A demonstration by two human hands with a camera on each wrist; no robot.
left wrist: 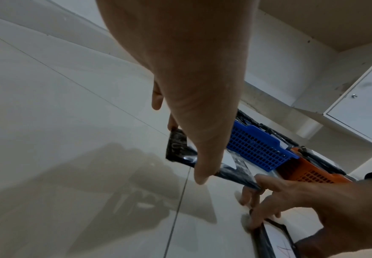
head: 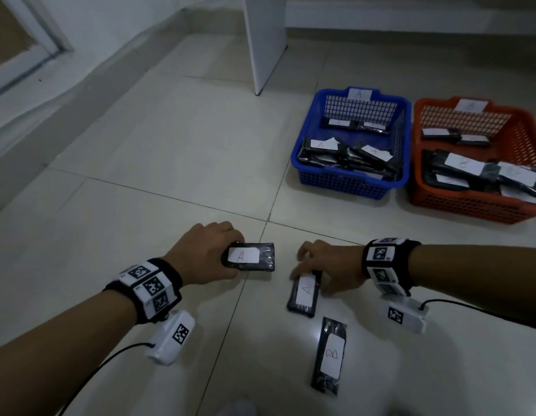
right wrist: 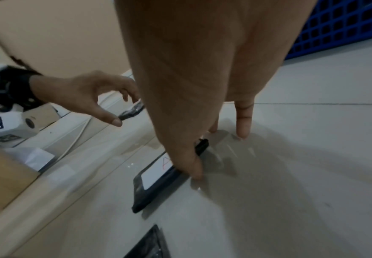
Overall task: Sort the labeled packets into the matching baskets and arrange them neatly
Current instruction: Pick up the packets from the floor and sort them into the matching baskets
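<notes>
Three black packets with white labels lie on or near the tiled floor. My left hand pinches one packet marked A by its left end; in the left wrist view this packet is tilted up off the floor. My right hand grips the near end of a second A packet, thumb on its edge, fingers touching the floor beyond it. A packet marked B lies untouched closer to me. The blue basket tagged A and the orange basket tagged B each hold several packets.
Both baskets stand side by side at the far right. A white furniture panel stands on the floor behind the blue basket. The wall and skirting run along the left. Bare tiles lie between my hands and the baskets.
</notes>
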